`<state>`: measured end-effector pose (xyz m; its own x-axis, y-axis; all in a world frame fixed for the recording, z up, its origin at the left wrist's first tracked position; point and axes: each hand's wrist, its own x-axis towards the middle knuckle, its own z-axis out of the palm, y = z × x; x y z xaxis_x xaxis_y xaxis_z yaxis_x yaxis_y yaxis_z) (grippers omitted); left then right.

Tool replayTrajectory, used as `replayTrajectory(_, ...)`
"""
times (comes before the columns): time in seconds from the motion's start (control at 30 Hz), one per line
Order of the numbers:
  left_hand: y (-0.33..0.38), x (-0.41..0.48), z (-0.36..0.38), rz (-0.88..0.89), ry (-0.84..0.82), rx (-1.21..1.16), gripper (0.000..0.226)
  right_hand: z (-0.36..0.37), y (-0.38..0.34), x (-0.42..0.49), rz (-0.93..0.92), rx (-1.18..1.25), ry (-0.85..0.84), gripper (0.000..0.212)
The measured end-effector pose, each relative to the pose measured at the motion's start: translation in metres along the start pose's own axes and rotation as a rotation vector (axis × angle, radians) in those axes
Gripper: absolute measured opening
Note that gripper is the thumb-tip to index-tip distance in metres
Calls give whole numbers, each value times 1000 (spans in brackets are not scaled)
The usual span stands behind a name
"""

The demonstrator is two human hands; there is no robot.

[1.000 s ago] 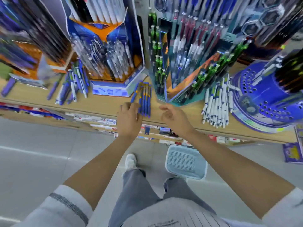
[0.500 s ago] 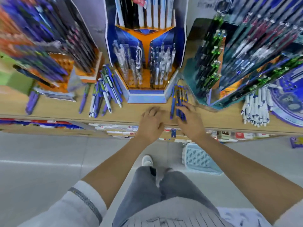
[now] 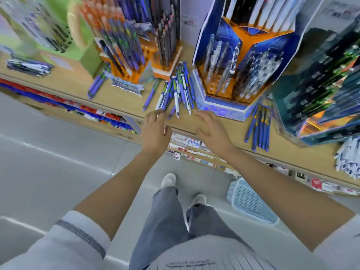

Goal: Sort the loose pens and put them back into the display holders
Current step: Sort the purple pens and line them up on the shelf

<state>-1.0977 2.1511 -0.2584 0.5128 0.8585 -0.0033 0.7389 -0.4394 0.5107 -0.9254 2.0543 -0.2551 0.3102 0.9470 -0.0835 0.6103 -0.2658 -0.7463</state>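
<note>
I see the blue display holder (image 3: pixel 231 78) standing just right of the loose pens (image 3: pixel 176 92), its base crowding them, with an orange holder (image 3: pixel 126 69) behind on the left. The pens lie heaped near the shelf (image 3: pixel 74 82) edge. My left grip (image 3: pixel 155 131), relaxed and empty, is at their near ends. My right grip (image 3: pixel 212 131), spread and empty, hovers by the holder's base. A row of blue pens (image 3: pixel 260 127) lies farther right.

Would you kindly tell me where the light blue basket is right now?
The light blue basket sits on the floor at the head view's lower right, by the wooden shelf and right of the person's right shoe.
</note>
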Motion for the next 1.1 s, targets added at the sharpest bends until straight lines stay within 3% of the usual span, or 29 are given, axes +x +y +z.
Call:
replayTrajectory(0.17, -42, 36, -24, -11, 0, 7, 37, 34, -30, 33, 25, 3, 27, 38)
replayTrajectory(0.37, -70, 78, -41, 132, -219, -14, 38, 69, -49, 77, 105, -211, 138, 37)
replayTrajectory(0.6, -86, 106, -43, 204, -348, 94, 19, 73, -50, 74, 352, -314, 316, 19)
replayTrajectory(0.73, -87, 109, -46, 212, -368, 56, 26, 75, -61, 86, 557, -420, 232, 24)
replayTrajectory(0.83, -85, 112, -48, 133, -406, -92, 31, 73, -65, 91, 612, -474, 206, 24)
replayTrajectory(0.97, -75, 110, -45, 59, -438, -257, 37, 76, -64, 93, 557, -342, 263, 16)
replayTrajectory(1.1, -72, 111, -39, -5, -476, -360, 30, 71, -70, 92, 578, -24, 263, 41)
